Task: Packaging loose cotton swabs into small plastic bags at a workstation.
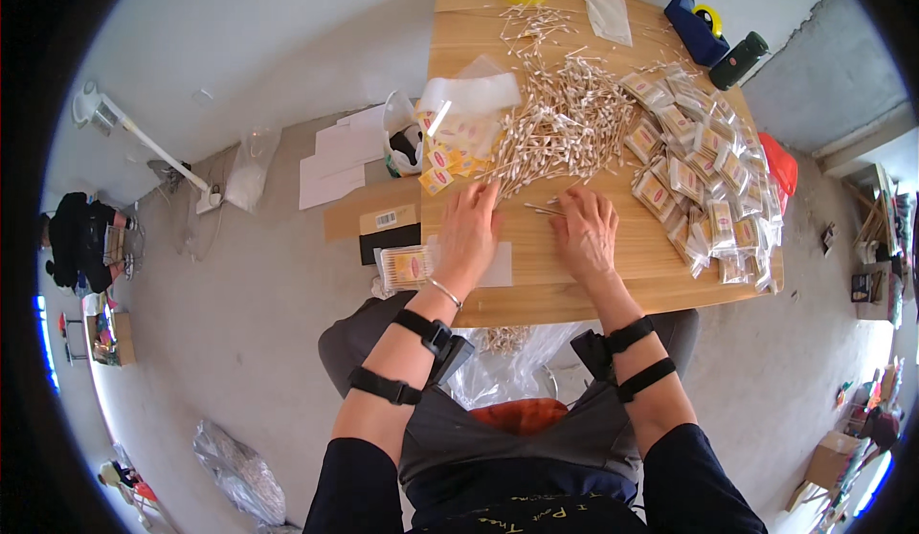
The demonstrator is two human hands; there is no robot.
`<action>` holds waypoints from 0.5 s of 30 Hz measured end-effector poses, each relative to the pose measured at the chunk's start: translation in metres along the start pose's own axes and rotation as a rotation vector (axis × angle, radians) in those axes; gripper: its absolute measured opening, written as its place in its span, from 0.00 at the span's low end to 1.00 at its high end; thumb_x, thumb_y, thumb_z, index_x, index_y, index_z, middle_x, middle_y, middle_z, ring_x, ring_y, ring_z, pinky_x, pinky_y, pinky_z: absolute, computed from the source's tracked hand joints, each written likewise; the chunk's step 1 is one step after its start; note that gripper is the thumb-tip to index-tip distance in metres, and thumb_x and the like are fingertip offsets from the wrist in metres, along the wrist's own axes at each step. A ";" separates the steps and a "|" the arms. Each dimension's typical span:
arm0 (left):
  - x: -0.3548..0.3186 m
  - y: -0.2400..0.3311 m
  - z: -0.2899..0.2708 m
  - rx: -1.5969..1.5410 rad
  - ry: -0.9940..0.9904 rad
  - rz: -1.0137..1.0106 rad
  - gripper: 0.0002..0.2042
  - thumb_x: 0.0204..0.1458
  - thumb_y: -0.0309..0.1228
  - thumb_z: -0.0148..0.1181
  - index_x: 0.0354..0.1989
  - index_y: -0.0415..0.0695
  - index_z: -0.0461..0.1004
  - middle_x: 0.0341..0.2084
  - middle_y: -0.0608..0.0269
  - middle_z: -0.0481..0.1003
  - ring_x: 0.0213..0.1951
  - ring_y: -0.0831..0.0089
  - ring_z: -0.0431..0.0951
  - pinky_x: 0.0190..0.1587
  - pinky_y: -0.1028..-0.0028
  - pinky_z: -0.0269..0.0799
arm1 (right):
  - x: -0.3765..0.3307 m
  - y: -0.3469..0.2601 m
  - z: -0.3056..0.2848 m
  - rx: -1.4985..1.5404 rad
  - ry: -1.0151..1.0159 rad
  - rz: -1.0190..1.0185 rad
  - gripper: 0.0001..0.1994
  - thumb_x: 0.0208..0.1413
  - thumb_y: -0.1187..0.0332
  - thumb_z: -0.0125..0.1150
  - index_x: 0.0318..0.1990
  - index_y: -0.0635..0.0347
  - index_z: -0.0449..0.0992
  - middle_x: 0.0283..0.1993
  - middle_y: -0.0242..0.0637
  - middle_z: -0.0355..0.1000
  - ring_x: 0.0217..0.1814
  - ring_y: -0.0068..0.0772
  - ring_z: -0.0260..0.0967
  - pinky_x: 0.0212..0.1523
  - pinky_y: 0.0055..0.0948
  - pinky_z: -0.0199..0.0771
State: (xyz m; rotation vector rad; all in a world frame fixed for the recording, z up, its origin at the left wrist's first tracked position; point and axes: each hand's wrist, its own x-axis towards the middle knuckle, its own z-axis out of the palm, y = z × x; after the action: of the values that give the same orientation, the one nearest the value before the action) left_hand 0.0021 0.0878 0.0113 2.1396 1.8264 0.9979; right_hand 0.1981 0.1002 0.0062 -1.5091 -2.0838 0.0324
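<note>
Our L hand (467,235) — fingers bent, can't tell if gripping — has white-tipped, thin wooden cotton swabs (574,118) heaped just beyond its fingertips; our R hand (587,233) is curled w/ loose swabs (543,210) nr. its thumb, hold unclear.

Both hands (469,233) (586,233) apart, palms down

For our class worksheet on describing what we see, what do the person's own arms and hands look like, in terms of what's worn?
Both the left hand and the right hand are ungloved. A thin, silvery bangle circles the left wrist. Each forearm wears two black straps and a dark, boxy device on its inner side. The sleeves are dark and short.
</note>
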 end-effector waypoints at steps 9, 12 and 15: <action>-0.014 0.000 0.014 -0.115 0.045 0.047 0.12 0.48 0.18 0.58 0.41 0.42 0.76 0.35 0.57 0.73 0.40 0.55 0.71 0.44 0.62 0.69 | -0.032 -0.012 -0.002 0.179 0.002 0.006 0.09 0.51 0.70 0.60 0.40 0.54 0.77 0.43 0.33 0.69 0.50 0.43 0.63 0.53 0.43 0.61; -0.025 0.007 0.008 -0.123 0.015 0.056 0.11 0.48 0.18 0.58 0.40 0.42 0.77 0.35 0.58 0.73 0.39 0.55 0.71 0.43 0.63 0.70 | -0.044 -0.015 -0.002 0.216 0.002 -0.065 0.09 0.49 0.69 0.60 0.39 0.54 0.77 0.42 0.32 0.69 0.50 0.42 0.63 0.52 0.42 0.62; -0.038 0.014 0.000 -0.135 -0.036 0.066 0.10 0.48 0.19 0.58 0.39 0.41 0.77 0.36 0.58 0.73 0.39 0.55 0.72 0.43 0.63 0.70 | -0.054 -0.025 -0.007 0.233 -0.064 -0.118 0.10 0.47 0.68 0.58 0.39 0.53 0.78 0.42 0.32 0.69 0.51 0.40 0.63 0.51 0.41 0.62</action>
State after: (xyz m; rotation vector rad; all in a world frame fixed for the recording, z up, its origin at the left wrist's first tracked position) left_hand 0.0125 0.0498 0.0038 2.1351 1.6328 1.0569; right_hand 0.1908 0.0416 -0.0025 -1.2598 -2.1320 0.2726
